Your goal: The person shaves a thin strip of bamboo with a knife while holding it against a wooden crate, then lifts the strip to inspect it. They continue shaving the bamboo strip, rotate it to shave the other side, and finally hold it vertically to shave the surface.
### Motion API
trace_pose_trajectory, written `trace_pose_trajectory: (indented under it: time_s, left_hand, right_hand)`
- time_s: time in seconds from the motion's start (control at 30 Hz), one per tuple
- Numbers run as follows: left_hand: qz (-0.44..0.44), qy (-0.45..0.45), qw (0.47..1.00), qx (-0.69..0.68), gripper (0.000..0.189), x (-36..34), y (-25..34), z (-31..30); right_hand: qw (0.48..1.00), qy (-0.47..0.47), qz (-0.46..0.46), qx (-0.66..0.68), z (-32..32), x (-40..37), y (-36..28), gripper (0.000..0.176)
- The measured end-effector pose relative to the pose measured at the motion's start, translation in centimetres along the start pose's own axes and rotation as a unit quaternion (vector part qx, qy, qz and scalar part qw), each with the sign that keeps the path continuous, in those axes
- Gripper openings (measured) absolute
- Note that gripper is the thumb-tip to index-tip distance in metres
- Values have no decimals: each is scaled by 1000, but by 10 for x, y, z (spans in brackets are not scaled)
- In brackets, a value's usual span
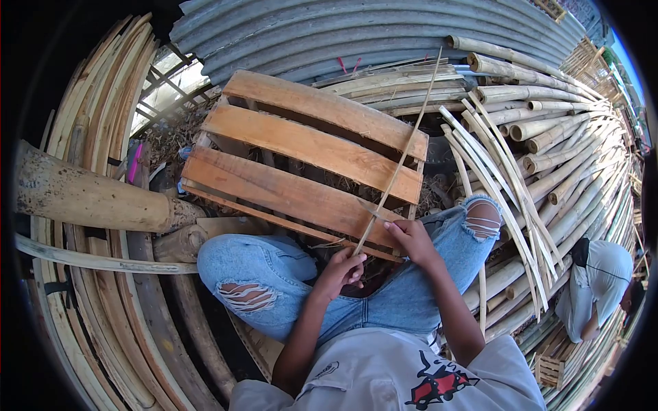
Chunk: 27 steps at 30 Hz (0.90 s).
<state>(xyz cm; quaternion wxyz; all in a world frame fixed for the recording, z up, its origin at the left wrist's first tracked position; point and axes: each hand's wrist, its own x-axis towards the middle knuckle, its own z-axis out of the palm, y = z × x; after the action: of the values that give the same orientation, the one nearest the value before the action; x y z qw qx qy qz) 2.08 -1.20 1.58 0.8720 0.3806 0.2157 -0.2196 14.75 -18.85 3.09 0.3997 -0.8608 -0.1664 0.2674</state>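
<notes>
A long thin bamboo strip slants from my lap up across a slatted wooden crate. My left hand is closed around its lower end. Higher up, on the strip's right side, my right hand grips a small knife. Only its narrow blade shows, crossing the strip and pointing up to the left; the handle is hidden in my fingers. Both hands are between my knees, just in front of the crate's near edge.
Pale split bamboo strips lean by my right knee, beside stacked bamboo poles. Long wooden slats and a thick bamboo pole lie left. Corrugated sheeting stands behind the crate. Another person bends over at far right.
</notes>
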Motion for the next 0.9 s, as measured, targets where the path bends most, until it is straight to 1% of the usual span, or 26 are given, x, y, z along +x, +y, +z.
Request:
trace_pose_trajectory:
  time_s: [0.07,0.23,0.3,0.33,0.4,0.43,0.5,0.53,0.6,0.63,0.7,0.73,0.77,0.8,0.83,0.87,0.9]
  left_hand:
    - [3,13,1000,17,16,-1,-1,-3]
    - [-14,12,999,44,17,4,-6,3]
    - [-11,53,993,104,16,2,-4,11]
    - [-12,53,993,103,16,2,-5,12]
    - [59,94,986,127,17,0,-8,13]
    - [57,93,986,126,17,0,-8,9]
    - [43,29,991,126,23,-2,-7,-1]
    - [42,28,991,125,23,-2,-8,-2]
    - [16,19,983,180,30,-4,-8,-3]
    - [16,20,983,180,30,-4,-8,-2]
    - [-13,-17,989,143,31,-5,-7,1]
    - [-12,-17,989,143,31,-5,-6,3]
    - [-8,-29,993,113,30,-6,-5,5]
    - [-4,-40,996,82,29,-6,-5,5]
    - [-4,-40,996,82,29,-5,-6,3]
    - [-20,-54,995,84,27,-4,-6,-1]
    - [-36,-68,993,85,24,-3,-6,-3]
  right_hand:
    - [1000,10,-3,-14,1,-1,-5,52]
    - [997,-35,-35,-55,17,-16,-16,49]
    - [998,-44,-23,-45,17,-24,-26,48]
    - [998,-50,-11,-34,17,-28,-29,47]
    - [999,-43,-6,-22,21,-31,-20,47]
    - [999,-35,-12,-10,21,-32,-16,46]
    - [1000,-26,-17,2,23,-34,-12,44]
    - [999,-21,-24,-7,24,-35,-10,43]
    - [999,-17,-31,-16,24,-37,-11,43]
    - [999,-30,-14,-3,24,-38,-15,45]
    - [999,-44,2,10,25,-39,-15,46]
    - [998,-54,-26,7,26,-40,-12,45]
    - [996,-65,-53,5,27,-41,-10,44]
    - [996,-65,-53,5,27,-42,-11,44]
    - [994,-92,-54,9,27,-43,-13,44]
    - [991,-119,-56,13,27,-44,-14,44]
    - [991,-120,-55,13,30,-45,-12,44]
